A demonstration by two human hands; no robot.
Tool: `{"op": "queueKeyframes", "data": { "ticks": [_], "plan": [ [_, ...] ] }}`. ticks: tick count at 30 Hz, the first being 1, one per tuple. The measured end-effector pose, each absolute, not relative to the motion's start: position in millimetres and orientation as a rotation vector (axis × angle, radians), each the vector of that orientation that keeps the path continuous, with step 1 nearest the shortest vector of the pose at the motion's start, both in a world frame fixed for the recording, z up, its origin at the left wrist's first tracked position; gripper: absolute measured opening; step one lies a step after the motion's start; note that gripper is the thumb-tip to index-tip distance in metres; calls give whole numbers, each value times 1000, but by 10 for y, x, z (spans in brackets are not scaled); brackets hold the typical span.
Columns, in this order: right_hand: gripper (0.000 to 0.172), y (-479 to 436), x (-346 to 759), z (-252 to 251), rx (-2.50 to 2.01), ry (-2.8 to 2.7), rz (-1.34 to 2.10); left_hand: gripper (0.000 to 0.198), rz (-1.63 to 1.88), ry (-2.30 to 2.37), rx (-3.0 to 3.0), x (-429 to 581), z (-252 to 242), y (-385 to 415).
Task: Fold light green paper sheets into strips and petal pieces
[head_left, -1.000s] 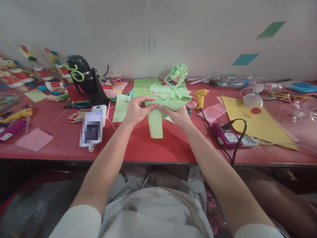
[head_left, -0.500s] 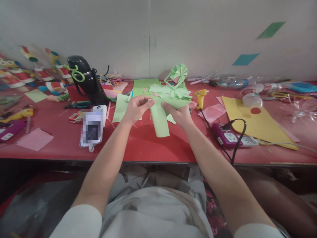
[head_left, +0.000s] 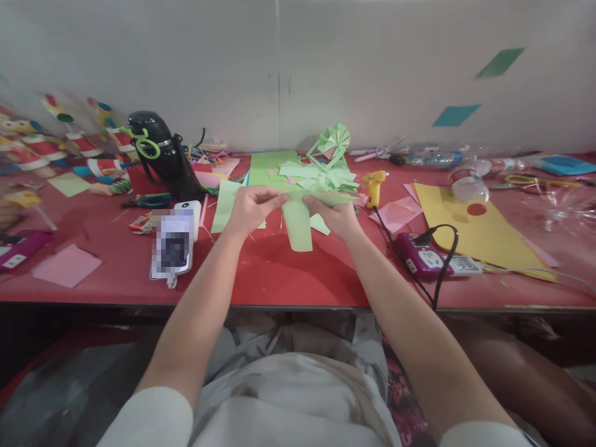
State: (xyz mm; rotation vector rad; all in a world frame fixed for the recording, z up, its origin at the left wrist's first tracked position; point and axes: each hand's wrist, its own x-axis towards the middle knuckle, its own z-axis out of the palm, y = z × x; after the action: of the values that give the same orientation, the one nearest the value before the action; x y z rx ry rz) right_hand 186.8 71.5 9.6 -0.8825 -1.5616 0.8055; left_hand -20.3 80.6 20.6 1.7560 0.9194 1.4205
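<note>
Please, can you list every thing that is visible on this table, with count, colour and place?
green paper strip: 1, light green, centre, held by both hands
folded paper fan: 1, green, back centre
glue gun: 1, yellow, right of centre
power strip: 1, purple, front right
yellow sheet: 1, yellow, right
flask: 1, black, back left
pink sheet: 1, pink, front left
table: 1, red
left hand: 1, on strip
right hand: 1, on strip

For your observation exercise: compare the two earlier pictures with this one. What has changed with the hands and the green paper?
The green paper strip swung right, then back to hang straight. Both hands, left hand and right hand, kept hold of it. The red table is unchanged.
</note>
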Motion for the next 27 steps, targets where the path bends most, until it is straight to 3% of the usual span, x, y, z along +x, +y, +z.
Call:
{"op": "queueKeyframes", "data": {
  "ticks": [9,20,27],
  "plan": [
    [31,710,1874,102,-847,-1567,793,28,1450,971,1795,-196,244,761],
    [30,708,1878,61,-879,-1560,789,47,1506,947,1844,-172,240,799],
    [25,723,1866,47,-846,-1452,840,48,1439,861,1768,-86,232,764]
  ]
}}
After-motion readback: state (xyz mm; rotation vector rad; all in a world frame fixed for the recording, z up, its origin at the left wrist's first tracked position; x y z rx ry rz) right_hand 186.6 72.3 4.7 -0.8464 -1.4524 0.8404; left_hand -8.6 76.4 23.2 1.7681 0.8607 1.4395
